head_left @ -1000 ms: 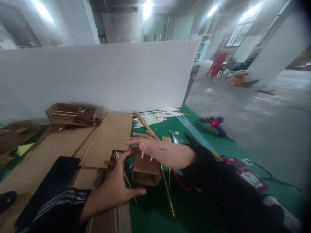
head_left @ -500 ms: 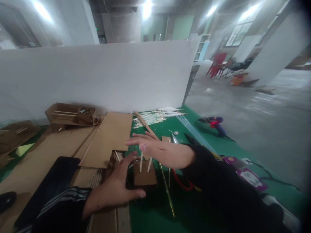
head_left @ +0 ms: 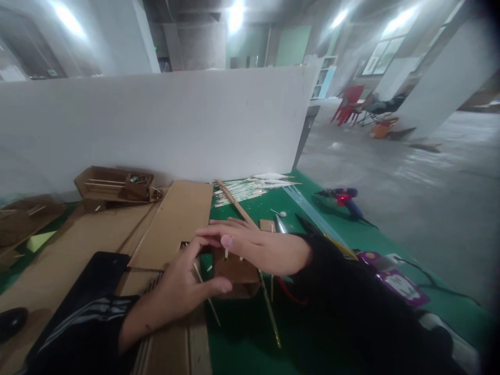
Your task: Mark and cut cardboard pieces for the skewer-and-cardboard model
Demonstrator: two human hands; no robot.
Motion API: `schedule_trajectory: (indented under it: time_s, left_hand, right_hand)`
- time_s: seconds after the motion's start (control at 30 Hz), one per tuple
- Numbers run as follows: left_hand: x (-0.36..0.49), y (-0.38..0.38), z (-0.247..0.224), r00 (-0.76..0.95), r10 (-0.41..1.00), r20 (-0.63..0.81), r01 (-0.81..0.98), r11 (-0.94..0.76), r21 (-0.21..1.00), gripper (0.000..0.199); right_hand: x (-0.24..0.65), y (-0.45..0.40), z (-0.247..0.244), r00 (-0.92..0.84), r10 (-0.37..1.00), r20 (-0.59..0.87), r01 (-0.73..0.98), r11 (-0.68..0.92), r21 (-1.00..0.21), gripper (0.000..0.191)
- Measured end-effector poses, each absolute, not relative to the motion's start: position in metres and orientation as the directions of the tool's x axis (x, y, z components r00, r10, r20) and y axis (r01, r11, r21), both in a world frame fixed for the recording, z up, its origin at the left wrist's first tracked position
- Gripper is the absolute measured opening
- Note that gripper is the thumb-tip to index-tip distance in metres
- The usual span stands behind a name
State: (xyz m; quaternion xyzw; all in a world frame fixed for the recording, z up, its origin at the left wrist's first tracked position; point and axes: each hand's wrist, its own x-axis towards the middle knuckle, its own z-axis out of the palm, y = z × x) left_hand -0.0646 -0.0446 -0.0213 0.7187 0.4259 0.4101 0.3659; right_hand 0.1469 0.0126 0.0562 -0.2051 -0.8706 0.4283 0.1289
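Note:
A small brown cardboard box (head_left: 237,276) rests on the green table surface, with two pale sticks (head_left: 226,253) standing up from its top. My right hand (head_left: 253,242) lies flat over the sticks, palm down and fingers stretched to the left, hiding their upper ends. At the box's left side is my left hand (head_left: 191,276), thumb apart from the fingers and its fingertips close to my right fingers. Whether the left thumb touches the box is hard to tell. A thin wooden stick (head_left: 209,297) lies left of the box, and a yellow twisted rod (head_left: 270,312) lies right of it.
Cardboard sheets (head_left: 182,208) and a black keyboard-like slab (head_left: 86,286) lie left. Behind are bundled sticks (head_left: 242,192) and a white partition (head_left: 156,125). A drill-like tool (head_left: 344,199) and purple-labelled items (head_left: 404,286) lie right, near red-handled scissors (head_left: 292,294).
My right hand has come down over the sticks, covering more of them. The left hand has shifted slightly left, its fingers now near the right ones. The box appears larger and slightly higher.

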Motion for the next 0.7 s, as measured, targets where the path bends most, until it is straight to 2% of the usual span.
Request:
schedule_trajectory:
  time_s: [0.1,0.37,0.57,0.7]
  left_hand:
    - [-0.064,-0.041,-0.01,0.315,0.904,0.289,0.294,-0.382,0.876,0.041]
    - [-0.071,-0.042,0.002,0.365,0.893,0.265,0.4,-0.407,0.821,0.041]
    - [-0.074,-0.04,0.016,0.326,0.854,0.406,0.503,-0.521,0.69,0.015]
    - [-0.073,-0.041,0.015,0.325,0.844,0.427,0.539,-0.536,0.65,0.016]
  right_hand:
    - [0.147,0.013,0.056,-0.873,0.484,0.061,0.261,0.568,-0.781,0.056]
    - [0.148,0.013,0.055,-0.873,0.482,0.071,0.261,0.586,-0.767,0.055]
    - [0.148,0.012,0.056,-0.865,0.488,0.116,0.25,0.621,-0.743,0.055]
    - [0.148,0.012,0.054,-0.862,0.493,0.116,0.246,0.608,-0.755,0.053]
